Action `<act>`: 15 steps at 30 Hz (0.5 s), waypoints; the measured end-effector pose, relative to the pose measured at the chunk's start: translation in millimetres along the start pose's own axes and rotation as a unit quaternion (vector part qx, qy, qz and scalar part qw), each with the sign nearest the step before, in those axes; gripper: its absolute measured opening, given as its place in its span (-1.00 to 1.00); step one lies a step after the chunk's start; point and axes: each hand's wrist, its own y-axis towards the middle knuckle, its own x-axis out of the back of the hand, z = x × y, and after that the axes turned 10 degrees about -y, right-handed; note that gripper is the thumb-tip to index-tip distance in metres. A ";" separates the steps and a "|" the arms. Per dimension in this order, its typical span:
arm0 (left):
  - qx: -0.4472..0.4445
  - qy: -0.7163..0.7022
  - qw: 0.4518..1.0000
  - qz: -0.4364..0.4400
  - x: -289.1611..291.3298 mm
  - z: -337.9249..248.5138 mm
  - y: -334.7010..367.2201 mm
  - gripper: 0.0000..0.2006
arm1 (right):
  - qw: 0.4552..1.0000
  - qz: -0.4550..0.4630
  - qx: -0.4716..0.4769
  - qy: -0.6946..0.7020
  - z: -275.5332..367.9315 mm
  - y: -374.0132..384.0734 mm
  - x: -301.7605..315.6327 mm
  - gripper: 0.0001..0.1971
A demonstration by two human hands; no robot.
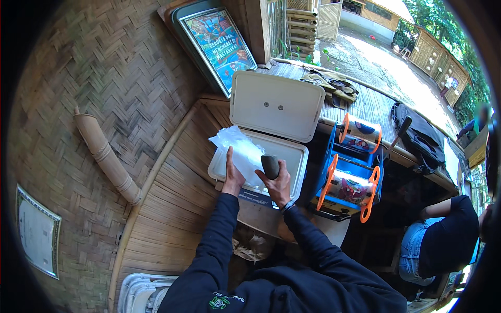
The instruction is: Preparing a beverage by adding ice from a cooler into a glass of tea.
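My right hand (279,188) grips a dark grey, rounded stone-like pestle (270,167), its blunt end turned up. My left hand (233,175) holds the side of a translucent plastic bag (241,151), one finger stretched along its edge. Whitish contents show inside the bag, probably ice, though I cannot tell for sure. The bag rests over the white cooler box (299,166), whose lid (276,104) stands raised behind it. The pestle is just right of the bag; whether they touch I cannot tell.
Right of the cooler stands a blue cup-sealing machine (326,172) with orange-flanged film rolls (350,189). Bags (417,133) lie on the bamboo counter. A framed poster (216,47) leans behind the lid. At lower right, another person (443,240) bends over. White stacked chairs (143,289) are at lower left.
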 end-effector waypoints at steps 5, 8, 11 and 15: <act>-0.020 0.023 1.000 0.000 -18.7 3.5 -7.9 -0.33 | 0.982 -0.066 0.151 -0.090 -0.2 -2.7 4.0 -0.41; 0.000 0.000 0.999 0.041 -0.1 -2.3 -0.5 -0.36 | 0.987 -0.035 0.142 -0.069 0.3 -6.3 2.6 -0.43; -0.004 0.067 0.998 -0.002 5.9 -0.4 4.4 -0.36 | 0.990 -0.007 0.122 -0.067 -1.4 -7.2 7.6 -0.45; 0.009 0.030 0.998 0.052 9.4 0.1 4.1 -0.30 | 0.990 0.033 0.072 -0.120 3.9 -4.5 12.9 -0.45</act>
